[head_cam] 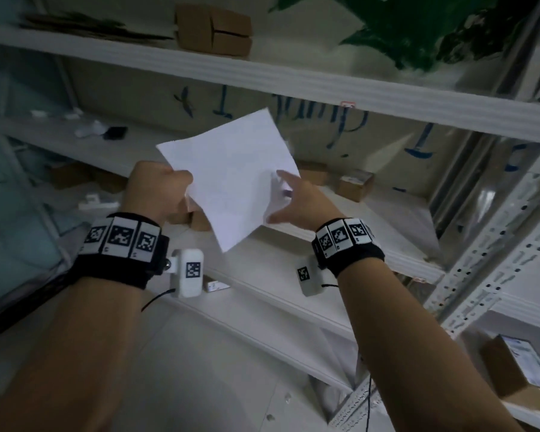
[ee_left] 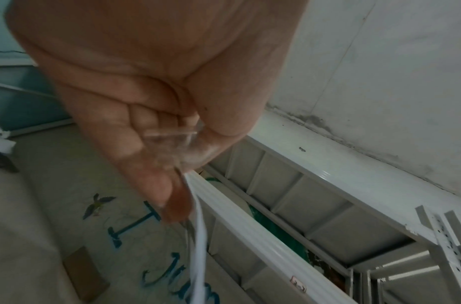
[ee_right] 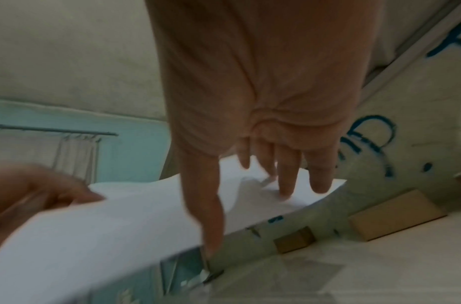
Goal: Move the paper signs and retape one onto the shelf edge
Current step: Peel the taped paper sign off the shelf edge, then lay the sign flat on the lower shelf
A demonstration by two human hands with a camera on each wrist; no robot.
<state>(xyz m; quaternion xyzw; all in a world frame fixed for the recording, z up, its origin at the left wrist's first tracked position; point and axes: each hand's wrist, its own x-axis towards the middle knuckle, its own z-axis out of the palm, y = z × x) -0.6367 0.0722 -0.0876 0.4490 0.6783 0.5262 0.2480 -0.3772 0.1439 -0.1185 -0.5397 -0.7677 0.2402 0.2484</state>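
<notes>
A white paper sign (head_cam: 228, 169) hangs in the air before the white metal shelves, below the upper shelf edge (head_cam: 262, 77). My left hand (head_cam: 159, 188) grips its left edge with curled fingers; in the left wrist view the sheet (ee_left: 198, 236) runs edge-on from that pinch, and a clear piece of tape (ee_left: 172, 139) sticks to the fingers. My right hand (head_cam: 293, 201) lies against the sheet's right side with straight fingers (ee_right: 286, 181) spread on the paper (ee_right: 120, 226). A clear strip, seemingly tape (ee_right: 185, 265), shows at the sheet's near corner.
Small cardboard boxes (head_cam: 354, 183) stand on the middle shelf and another box (head_cam: 214, 28) on the top one. A perforated upright post (head_cam: 496, 269) rises at the right. Blue lettering (head_cam: 346, 120) covers the wall behind. Green foliage (head_cam: 434, 29) hangs at the top right.
</notes>
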